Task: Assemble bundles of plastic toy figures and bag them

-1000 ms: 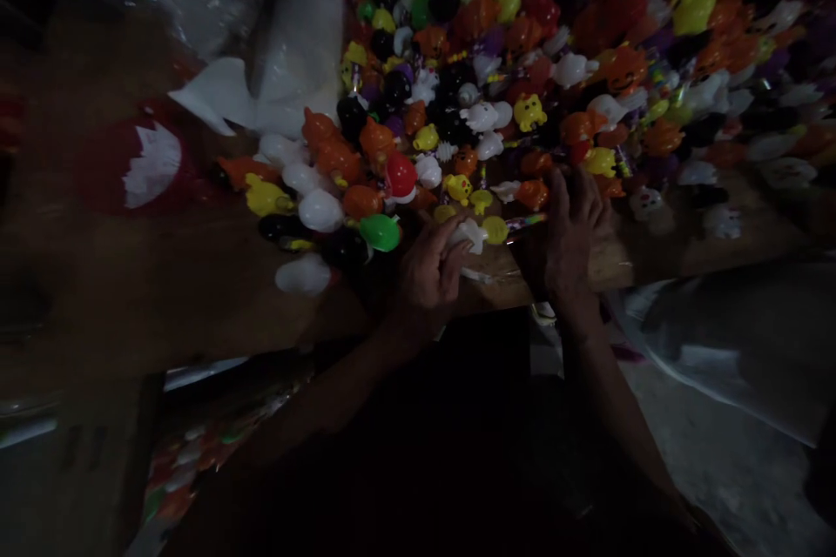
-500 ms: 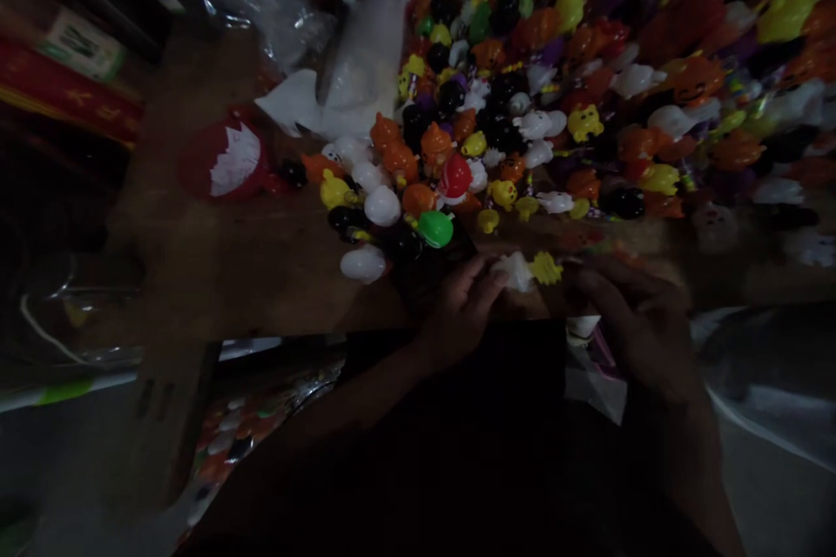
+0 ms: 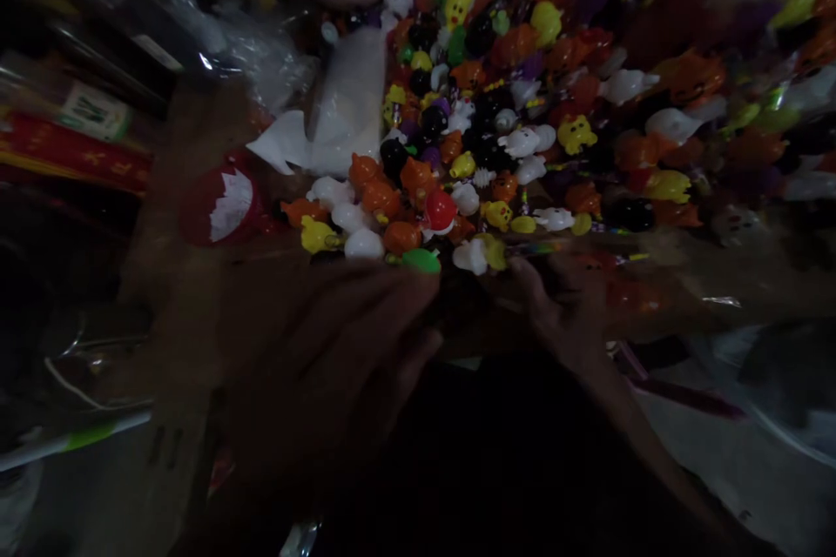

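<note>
"Along the near edge of the bench (image 3: 196, 305), 2 hands are in play! How's the left hand (image 3: 340, 339)?"

"Dark and blurred, fingers loosely bent, thumb well apart from them, and I see nothing in that grip! The fingertips overlap our view of a green toy (image 3: 421, 261); touching or not, I can't tell."

"And the right hand (image 3: 568, 313)?"

"Just beside the white-and-yellow toy (image 3: 482, 255)! That toy's between the 2 hands, white end left, yellow end right, near the right fingertips."

"Does the right grip have hold of it?"

"Can't call it! Fingers bent, shadow everywhere; how far it's open, I can't tell."

"And around them?"

"A crowded spread of toys (image 3: 522, 139), orange, white, black, yellow! A red-and-white toy (image 3: 439, 212) sits just behind the green toy, and a pale plastic bag (image 3: 349, 104) lies left of the crowd."
</note>
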The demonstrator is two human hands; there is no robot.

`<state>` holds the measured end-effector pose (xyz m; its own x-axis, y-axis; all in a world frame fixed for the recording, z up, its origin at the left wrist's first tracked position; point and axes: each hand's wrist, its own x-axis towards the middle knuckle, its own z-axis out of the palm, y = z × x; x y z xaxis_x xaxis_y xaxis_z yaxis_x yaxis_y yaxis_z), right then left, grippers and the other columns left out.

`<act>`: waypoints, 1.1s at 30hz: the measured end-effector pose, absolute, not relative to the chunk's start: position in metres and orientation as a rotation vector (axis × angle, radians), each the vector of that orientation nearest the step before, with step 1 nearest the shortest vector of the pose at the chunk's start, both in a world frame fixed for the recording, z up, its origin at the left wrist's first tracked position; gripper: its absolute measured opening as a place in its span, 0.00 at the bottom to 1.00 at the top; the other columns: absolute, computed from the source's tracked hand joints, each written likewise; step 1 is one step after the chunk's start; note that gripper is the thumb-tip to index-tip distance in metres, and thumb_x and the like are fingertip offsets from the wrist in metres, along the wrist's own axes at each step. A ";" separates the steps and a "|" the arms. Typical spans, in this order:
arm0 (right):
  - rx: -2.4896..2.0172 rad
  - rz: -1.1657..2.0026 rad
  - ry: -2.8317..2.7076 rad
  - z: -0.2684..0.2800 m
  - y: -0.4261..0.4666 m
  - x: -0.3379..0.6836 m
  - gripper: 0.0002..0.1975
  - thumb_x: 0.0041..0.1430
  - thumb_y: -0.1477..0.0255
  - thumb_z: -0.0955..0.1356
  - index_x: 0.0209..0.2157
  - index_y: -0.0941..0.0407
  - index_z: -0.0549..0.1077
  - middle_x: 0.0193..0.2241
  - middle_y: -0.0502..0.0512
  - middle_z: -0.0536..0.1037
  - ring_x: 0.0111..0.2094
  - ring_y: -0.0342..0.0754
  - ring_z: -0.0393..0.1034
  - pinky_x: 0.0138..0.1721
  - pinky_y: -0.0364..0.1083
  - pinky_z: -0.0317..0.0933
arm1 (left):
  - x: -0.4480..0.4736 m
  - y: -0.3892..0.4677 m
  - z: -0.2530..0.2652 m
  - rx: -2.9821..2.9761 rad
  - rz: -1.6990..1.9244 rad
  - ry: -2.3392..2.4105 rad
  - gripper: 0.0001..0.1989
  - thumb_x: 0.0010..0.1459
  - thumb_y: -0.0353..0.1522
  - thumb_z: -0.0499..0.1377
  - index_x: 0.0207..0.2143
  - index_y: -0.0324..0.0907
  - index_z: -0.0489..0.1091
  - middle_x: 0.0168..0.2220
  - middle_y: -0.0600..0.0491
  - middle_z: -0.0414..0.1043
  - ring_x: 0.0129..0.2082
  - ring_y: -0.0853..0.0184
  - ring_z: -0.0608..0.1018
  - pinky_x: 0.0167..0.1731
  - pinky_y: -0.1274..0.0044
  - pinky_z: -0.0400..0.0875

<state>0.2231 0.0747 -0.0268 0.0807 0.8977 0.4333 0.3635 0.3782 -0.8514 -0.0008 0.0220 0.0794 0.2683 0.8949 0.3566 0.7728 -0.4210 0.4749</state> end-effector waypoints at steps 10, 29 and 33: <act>-1.018 0.537 -1.876 -0.052 0.100 0.189 0.10 0.70 0.68 0.67 0.49 0.51 0.78 0.47 0.57 0.83 0.48 0.52 0.79 0.50 0.55 0.75 | -0.012 0.053 0.050 2.717 0.806 1.491 0.13 0.61 0.29 0.66 0.49 0.44 0.72 0.45 0.48 0.79 0.50 0.54 0.78 0.55 0.61 0.75; -1.196 0.357 -1.941 -0.041 0.098 0.173 0.15 0.72 0.69 0.62 0.51 0.54 0.79 0.41 0.59 0.81 0.41 0.51 0.76 0.42 0.49 0.73 | -0.025 0.077 0.059 2.661 0.941 1.394 0.16 0.63 0.34 0.64 0.53 0.42 0.72 0.51 0.44 0.77 0.53 0.56 0.78 0.55 0.65 0.75; -1.280 0.310 -2.001 -0.038 0.092 0.167 0.14 0.73 0.68 0.62 0.50 0.53 0.78 0.44 0.58 0.80 0.42 0.49 0.75 0.40 0.46 0.70 | -0.045 0.110 0.060 2.935 0.776 1.154 0.30 0.59 0.43 0.66 0.62 0.46 0.70 0.65 0.40 0.68 0.62 0.40 0.72 0.62 0.52 0.67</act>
<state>0.1670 0.0919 -0.0377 -0.2395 0.8620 0.4467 0.6862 0.4758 -0.5503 -0.0453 0.1097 0.0603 0.6344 0.6151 0.4682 0.6659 -0.7425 0.0733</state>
